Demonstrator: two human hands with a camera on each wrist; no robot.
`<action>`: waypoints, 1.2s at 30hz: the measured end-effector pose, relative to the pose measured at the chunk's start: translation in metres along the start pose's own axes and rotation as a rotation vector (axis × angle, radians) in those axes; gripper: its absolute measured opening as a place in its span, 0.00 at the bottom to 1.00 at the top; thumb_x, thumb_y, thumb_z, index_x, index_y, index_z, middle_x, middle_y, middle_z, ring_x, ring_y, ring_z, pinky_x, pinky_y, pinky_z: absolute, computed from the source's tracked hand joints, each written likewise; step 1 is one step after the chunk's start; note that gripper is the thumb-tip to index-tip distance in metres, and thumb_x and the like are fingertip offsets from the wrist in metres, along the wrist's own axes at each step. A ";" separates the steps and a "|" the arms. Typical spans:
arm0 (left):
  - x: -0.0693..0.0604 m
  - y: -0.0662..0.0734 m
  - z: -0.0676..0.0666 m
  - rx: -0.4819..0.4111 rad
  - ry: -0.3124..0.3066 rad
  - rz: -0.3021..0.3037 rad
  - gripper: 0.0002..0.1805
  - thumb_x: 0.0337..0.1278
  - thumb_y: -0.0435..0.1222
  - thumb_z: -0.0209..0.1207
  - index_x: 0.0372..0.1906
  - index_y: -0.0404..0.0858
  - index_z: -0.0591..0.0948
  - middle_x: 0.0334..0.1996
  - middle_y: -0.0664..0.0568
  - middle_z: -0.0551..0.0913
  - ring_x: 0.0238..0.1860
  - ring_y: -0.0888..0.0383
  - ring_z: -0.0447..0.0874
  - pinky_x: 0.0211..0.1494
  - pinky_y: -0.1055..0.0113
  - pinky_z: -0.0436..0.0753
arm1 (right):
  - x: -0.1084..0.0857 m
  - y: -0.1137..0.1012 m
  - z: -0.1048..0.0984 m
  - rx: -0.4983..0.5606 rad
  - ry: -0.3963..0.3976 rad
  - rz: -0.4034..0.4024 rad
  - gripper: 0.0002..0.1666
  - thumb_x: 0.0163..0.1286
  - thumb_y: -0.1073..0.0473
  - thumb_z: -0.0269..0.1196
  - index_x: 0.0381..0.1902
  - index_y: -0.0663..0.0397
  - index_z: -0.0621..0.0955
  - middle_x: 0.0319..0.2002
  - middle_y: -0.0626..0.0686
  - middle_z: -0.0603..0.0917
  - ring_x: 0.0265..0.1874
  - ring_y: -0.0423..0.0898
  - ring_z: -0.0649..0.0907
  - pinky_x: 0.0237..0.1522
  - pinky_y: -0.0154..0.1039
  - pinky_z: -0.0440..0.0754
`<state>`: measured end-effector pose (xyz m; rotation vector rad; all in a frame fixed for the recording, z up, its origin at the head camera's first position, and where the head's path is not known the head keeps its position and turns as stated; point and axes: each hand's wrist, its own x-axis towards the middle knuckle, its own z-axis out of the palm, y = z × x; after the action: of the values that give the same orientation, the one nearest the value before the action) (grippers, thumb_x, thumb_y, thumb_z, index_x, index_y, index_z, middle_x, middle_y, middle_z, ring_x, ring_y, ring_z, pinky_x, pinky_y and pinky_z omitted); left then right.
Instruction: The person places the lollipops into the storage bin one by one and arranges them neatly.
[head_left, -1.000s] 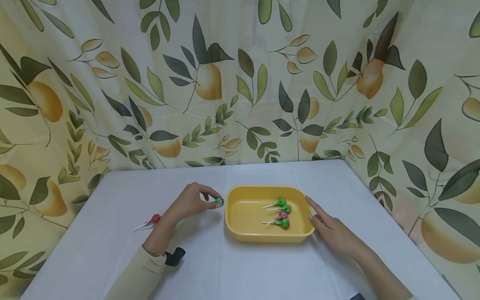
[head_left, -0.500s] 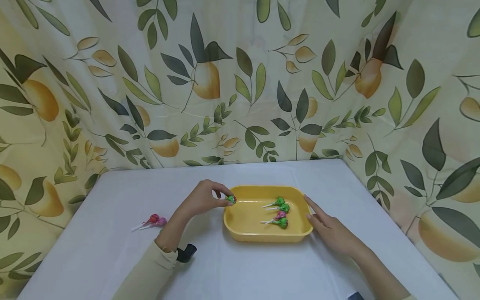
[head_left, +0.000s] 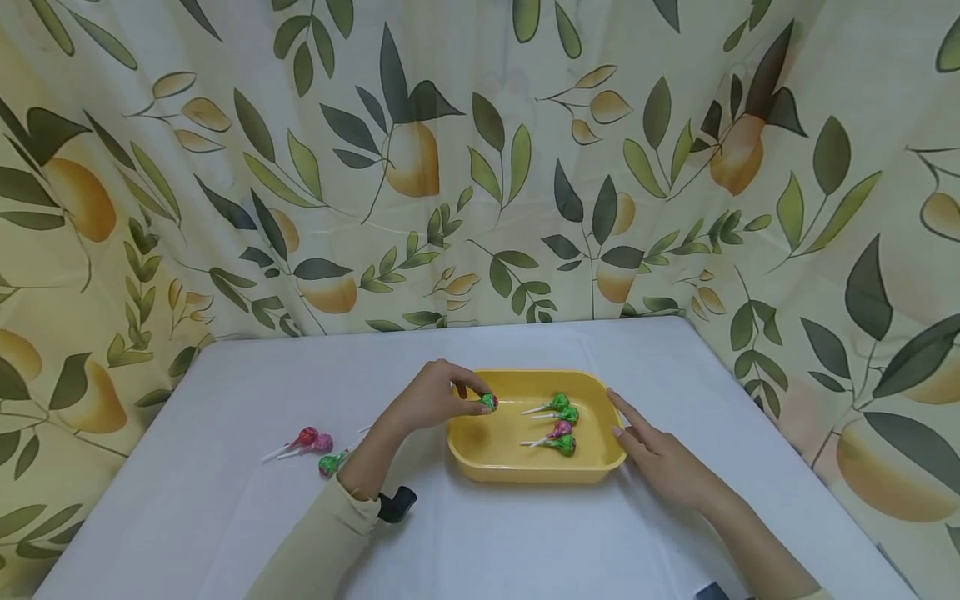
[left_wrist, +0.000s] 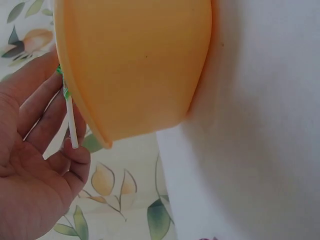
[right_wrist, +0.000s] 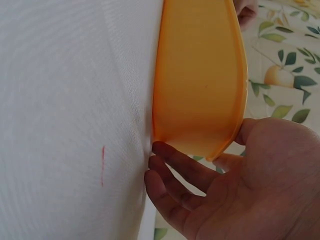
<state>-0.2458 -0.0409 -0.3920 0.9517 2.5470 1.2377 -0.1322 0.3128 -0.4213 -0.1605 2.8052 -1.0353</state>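
Note:
My left hand (head_left: 435,398) pinches a green-wrapped lollipop (head_left: 489,402) by its head between thumb and fingertips, over the left part of a yellow tray (head_left: 525,476). In the left wrist view its white stick (left_wrist: 71,122) runs back along the fingers. My right hand (head_left: 663,467) rests against the tray's right end, its fingers against the outer wall and the thumb at the rim, as the right wrist view shows. Inside the tray, to the right, lie several lollipops: green ones (head_left: 567,446) and a pink one (head_left: 561,429), with sticks pointing left.
On the white tablecloth (head_left: 187,500) left of the tray lie a red lollipop (head_left: 307,435), a purple lollipop (head_left: 323,442) and a green lollipop (head_left: 330,465), the last partly behind my left forearm. A fruit-patterned curtain (head_left: 480,167) hangs behind the table.
My left hand has carried the green lollipop rightward, from beside the tray to over its left part. Lollipops on the cloth have come into sight behind the forearm. My right hand stays put.

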 end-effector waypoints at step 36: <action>0.029 0.035 0.089 -0.111 -0.114 0.153 0.11 0.49 0.33 0.79 0.40 0.40 0.93 0.34 0.66 0.89 0.36 0.65 0.83 0.41 0.73 0.80 | 0.000 0.001 0.000 -0.006 -0.014 0.002 0.39 0.85 0.41 0.46 0.85 0.36 0.48 0.63 0.68 0.79 0.66 0.71 0.73 0.59 0.73 0.69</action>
<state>-0.2165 0.0508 -0.4198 1.1748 2.3300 1.3090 -0.1322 0.3134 -0.4215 -0.1650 2.7952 -1.0219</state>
